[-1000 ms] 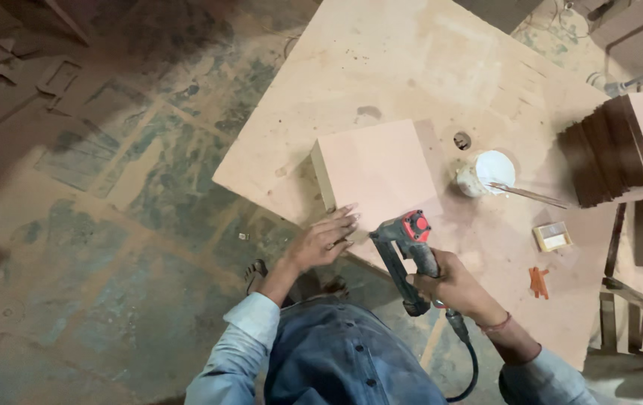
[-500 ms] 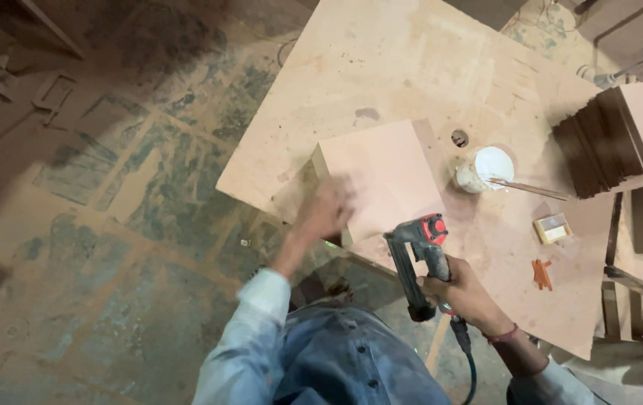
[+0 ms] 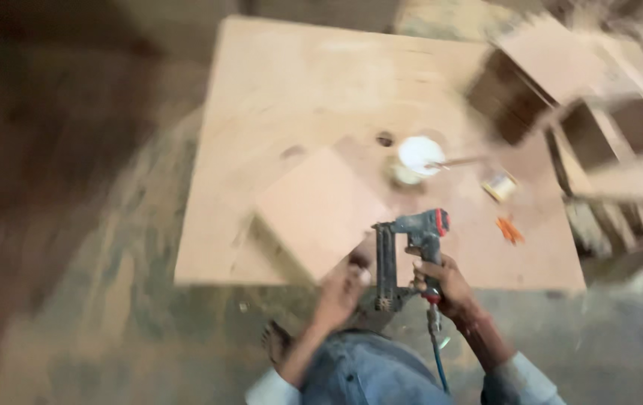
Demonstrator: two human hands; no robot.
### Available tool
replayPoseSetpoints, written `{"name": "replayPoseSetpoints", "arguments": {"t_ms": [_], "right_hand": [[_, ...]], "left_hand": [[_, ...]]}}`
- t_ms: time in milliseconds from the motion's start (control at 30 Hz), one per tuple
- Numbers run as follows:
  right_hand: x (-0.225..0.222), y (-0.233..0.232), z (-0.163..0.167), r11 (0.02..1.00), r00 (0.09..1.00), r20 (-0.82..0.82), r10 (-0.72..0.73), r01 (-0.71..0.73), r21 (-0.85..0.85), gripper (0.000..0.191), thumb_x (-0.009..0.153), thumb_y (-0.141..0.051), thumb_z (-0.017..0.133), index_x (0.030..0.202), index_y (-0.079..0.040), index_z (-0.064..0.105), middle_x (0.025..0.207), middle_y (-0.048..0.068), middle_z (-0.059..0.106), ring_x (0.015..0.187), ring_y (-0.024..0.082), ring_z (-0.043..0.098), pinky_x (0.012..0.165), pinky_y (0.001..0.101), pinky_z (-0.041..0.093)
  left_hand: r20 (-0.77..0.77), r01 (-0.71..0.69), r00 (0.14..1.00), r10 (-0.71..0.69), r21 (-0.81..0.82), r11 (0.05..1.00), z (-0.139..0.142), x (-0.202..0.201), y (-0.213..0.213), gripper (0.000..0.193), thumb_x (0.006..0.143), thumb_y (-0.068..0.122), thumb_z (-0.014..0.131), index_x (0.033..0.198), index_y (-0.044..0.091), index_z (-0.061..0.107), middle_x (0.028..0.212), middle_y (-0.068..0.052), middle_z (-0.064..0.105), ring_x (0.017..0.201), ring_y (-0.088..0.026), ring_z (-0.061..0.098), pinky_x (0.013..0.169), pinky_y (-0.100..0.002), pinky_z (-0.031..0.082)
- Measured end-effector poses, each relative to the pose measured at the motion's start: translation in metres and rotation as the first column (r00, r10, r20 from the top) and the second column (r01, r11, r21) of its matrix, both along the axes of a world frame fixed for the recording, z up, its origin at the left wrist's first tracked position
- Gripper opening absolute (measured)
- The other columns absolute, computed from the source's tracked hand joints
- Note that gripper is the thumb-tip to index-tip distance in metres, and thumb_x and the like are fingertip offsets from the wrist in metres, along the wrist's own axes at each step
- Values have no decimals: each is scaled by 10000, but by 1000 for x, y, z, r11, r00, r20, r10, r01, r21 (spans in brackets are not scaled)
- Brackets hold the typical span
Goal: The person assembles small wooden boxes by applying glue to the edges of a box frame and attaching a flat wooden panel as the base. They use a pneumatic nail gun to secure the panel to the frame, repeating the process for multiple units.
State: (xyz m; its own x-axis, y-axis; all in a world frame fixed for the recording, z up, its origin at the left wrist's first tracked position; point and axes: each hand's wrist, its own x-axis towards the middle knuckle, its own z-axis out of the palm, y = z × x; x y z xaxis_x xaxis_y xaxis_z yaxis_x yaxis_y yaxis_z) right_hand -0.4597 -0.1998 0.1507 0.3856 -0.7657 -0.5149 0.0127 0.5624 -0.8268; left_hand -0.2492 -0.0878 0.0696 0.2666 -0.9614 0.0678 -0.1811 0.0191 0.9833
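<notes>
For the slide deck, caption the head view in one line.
Right hand grips a nail gun; left hand steadies a wooden box on plywood.

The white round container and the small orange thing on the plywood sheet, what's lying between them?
In the head view, a small pale block lies between the white round container and the small orange thing.

A small boxy pack (image 3: 500, 187), pale with a yellowish side, lies on the board up and to the right of the right hand's fingers (image 3: 430, 271), just beyond the white tub (image 3: 415, 159); too blurred to tell more. No labels, signs or screens show
</notes>
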Motion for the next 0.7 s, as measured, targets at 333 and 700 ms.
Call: {"name": "replayPoseSetpoints", "arguments": {"t_ms": [333,700], "right_hand": [[-54,-23,-60,851,763,394,-512,388,353,331,919,-130,639,1191,60,629,708,-27,530,583,91,526,658,305,539],[-171,-149,-48,669,288,-661,-693,-84,-738,256,866,-213,709,1053,-43,753,936,195,699,873,390,673,757,490,532]], "left_hand": [[-454,345,887,-84,530,774,-37,-88,-37,561,941,520,683,997,-37,663,685,-78,683,504,-119,600,436,-264,453],[-324,317,935,-144,583,748,-68,-114,-33,551,883,437,768,1214,19,627,710,-38,646,536,-84,544,472,-260,433]]}}
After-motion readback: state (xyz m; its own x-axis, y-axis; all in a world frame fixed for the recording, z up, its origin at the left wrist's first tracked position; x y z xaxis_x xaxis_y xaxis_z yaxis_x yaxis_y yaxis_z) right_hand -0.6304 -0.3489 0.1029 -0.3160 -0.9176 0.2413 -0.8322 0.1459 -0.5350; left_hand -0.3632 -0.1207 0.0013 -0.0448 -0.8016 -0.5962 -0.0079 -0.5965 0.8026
